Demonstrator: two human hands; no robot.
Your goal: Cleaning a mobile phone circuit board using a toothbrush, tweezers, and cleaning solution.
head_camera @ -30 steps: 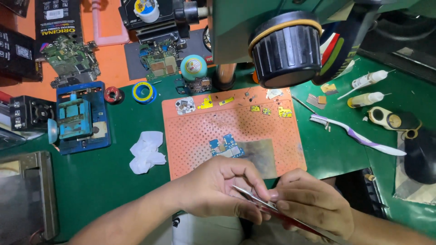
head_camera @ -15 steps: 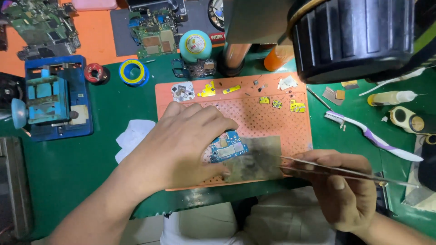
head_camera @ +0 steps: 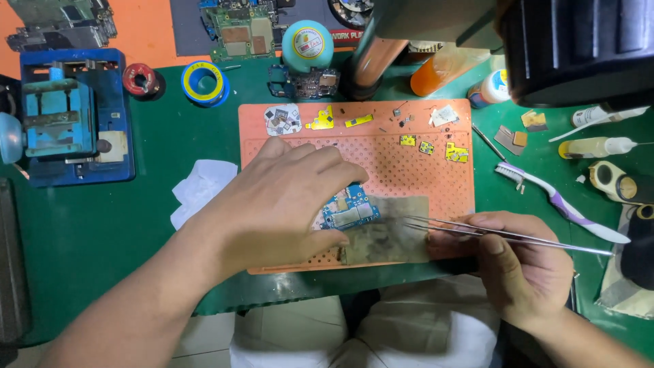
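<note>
My left hand [head_camera: 283, 201] lies flat, fingers together, on an orange perforated work mat [head_camera: 436, 170], pressing the left part of a small blue circuit board [head_camera: 354, 210]. A dull grey-brown pad [head_camera: 388, 238] sits under and beside the board. My right hand [head_camera: 524, 272], at the mat's lower right edge, grips metal tweezers [head_camera: 477, 232] whose tips point left at the board's right edge. Small yellow parts [head_camera: 436, 146] and metal bits lie along the mat's top strip.
A blue board holder [head_camera: 68, 116] stands at the left with solder reels [head_camera: 204, 82] near it. A crumpled white tissue [head_camera: 201, 187] lies left of the mat. A toothbrush [head_camera: 552, 201], dropper bottles [head_camera: 599, 146] and a large black microscope head [head_camera: 579, 48] crowd the right.
The view has shifted closer over the mat. My left hand went from the tweezers to the board; my right hand swung the tweezers level, tips toward the board.
</note>
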